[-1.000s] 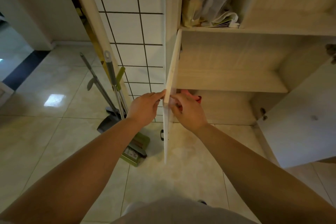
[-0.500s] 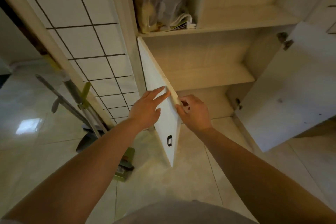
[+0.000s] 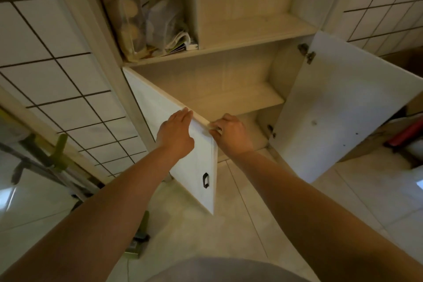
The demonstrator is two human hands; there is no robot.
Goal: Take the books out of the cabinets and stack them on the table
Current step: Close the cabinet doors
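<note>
A low wooden cabinet stands with both white doors swung out. My left hand lies flat against the outer face of the left door, fingers together. My right hand grips that door's top edge from the inner side. The two shelves behind the doors show no books. Above, an upper compartment holds a clear plastic bag and some papers or booklets leaning at its bottom. The table is not in view.
The right door hangs wide open. A broom and dustpan with green parts lean on the tiled wall to the left. Cardboard boxes and a red object sit on the floor at right. Pale floor tiles lie below.
The view has turned right and up, showing more of the cabinet. The left door now shows its outer face more, and my left hand has gone from pinching its edge to lying flat on it.
</note>
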